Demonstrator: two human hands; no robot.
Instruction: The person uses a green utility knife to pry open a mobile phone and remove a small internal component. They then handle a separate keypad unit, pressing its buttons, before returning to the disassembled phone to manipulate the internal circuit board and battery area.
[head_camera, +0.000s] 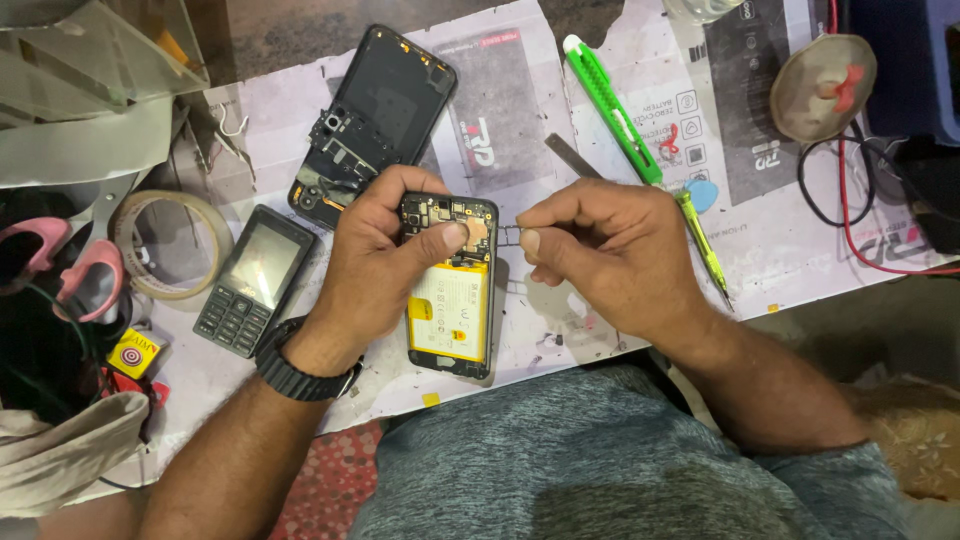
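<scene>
One tape roll and one keypad phone lie at the bench's left edge. Left hand, fingers clamped, grips one opened smartphone at the near edge. Right hand, fingers pinched together, holds a thin tool. One detached back cover and one green screwdriver lie behind.

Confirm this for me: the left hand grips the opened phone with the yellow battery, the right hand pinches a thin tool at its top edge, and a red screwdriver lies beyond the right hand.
One detail is wrong: the screwdriver is green, not red, as the head view shows. The rest holds: the left hand grips the opened phone with the yellow battery, and the right hand pinches a thin tool at its top edge.
</scene>
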